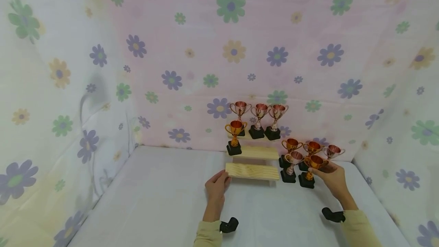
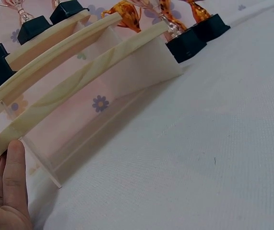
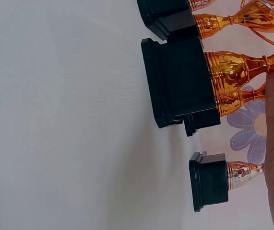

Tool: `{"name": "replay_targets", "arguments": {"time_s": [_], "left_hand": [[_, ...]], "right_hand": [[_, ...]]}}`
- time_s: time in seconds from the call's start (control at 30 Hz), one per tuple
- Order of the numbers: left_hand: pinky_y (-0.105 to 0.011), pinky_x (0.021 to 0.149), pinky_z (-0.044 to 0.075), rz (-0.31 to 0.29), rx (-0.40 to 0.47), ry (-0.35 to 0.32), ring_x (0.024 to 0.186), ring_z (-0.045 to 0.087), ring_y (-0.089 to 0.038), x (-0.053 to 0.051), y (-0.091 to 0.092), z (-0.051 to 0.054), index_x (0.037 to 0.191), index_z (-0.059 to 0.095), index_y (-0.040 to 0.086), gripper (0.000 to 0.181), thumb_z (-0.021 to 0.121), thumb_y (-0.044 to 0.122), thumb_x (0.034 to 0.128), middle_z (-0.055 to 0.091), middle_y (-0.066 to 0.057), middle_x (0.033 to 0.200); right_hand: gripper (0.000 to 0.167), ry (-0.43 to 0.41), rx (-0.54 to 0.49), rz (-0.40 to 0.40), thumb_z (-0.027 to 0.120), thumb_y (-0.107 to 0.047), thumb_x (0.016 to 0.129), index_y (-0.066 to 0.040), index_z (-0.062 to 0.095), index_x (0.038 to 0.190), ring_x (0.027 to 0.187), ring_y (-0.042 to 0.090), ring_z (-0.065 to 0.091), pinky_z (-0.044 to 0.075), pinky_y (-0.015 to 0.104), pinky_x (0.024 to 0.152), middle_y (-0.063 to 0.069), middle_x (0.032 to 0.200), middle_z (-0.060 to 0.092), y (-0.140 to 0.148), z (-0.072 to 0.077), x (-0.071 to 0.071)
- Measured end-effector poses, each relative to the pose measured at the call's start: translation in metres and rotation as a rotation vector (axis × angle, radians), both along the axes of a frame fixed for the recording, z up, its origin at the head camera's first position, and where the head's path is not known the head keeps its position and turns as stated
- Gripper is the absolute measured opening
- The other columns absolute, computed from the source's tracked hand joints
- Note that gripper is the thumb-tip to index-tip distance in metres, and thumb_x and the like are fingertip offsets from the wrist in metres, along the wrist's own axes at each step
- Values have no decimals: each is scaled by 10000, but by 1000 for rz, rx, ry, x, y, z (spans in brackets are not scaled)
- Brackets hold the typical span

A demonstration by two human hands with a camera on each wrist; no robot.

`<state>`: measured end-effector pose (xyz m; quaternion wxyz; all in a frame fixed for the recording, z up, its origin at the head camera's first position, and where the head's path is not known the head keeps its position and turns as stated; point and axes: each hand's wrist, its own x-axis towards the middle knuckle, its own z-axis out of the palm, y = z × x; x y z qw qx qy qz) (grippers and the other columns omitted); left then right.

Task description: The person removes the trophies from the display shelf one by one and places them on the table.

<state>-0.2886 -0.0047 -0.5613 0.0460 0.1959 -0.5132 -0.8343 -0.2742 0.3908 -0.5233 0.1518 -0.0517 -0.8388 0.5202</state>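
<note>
My left hand pinches the left end of the lowest wooden step of a three-step display stand, thumb above and fingers beneath in the left wrist view. At the stand's right, my right hand grips a gold trophy cup by its bowl. Its black base looks close to the table; contact cannot be told. Three rose-coloured trophies occupy the top step. On the middle step, a gold trophy stands at the left end.
Beside the right hand stand more trophies: a rose one, a gold one, another gold one and a rose one at far right. White cloth covers the table. A flowered curtain hangs behind.
</note>
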Motion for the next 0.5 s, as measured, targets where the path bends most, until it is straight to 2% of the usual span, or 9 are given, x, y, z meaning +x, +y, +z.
{"name": "replay_targets", "arguments": {"time_s": [0.17,0.27,0.33,0.4,0.43,0.5], "left_hand": [[-281,807,628,-6,5,0,861,718,-170,0,0,-2,1158,691,-90,277,725,25,908,696,-217,1110],[-281,807,628,-8,6,-2,863,719,-172,0,1,-2,1153,696,-85,271,725,28,908,696,-217,1111],[-281,810,627,-11,10,0,866,717,-170,0,1,-3,1154,696,-85,270,724,26,910,696,-215,1112],[-280,811,627,-14,13,4,869,717,-169,1,2,-3,1156,694,-88,272,723,25,910,695,-213,1111],[-280,810,627,-14,13,7,868,717,-167,1,2,-3,1157,693,-90,274,724,24,909,696,-211,1107],[-276,801,628,-11,15,12,858,717,-164,2,2,-2,1154,694,-93,275,727,21,906,700,-204,1096]], "right_hand": [[652,-16,-15,-3,813,-312,884,69,571,1353,884,-122,608,542,94,743,-282,972,647,-2,-2,3],[671,-20,17,6,798,-290,900,69,522,1395,941,-114,598,525,61,772,-79,1133,699,-4,-4,8],[685,-26,46,17,782,-254,918,73,474,1435,1034,2,638,509,41,797,115,1268,672,-5,-6,14],[707,-61,84,18,757,-238,940,86,418,1469,1159,188,640,494,25,807,273,1382,573,-6,-7,23],[721,-88,100,17,748,-237,947,98,395,1479,1212,291,615,503,38,818,320,1421,521,-8,-7,28],[746,-165,129,19,732,-227,958,125,347,1490,1293,450,525,553,147,904,358,1463,452,-12,-4,39]]}}
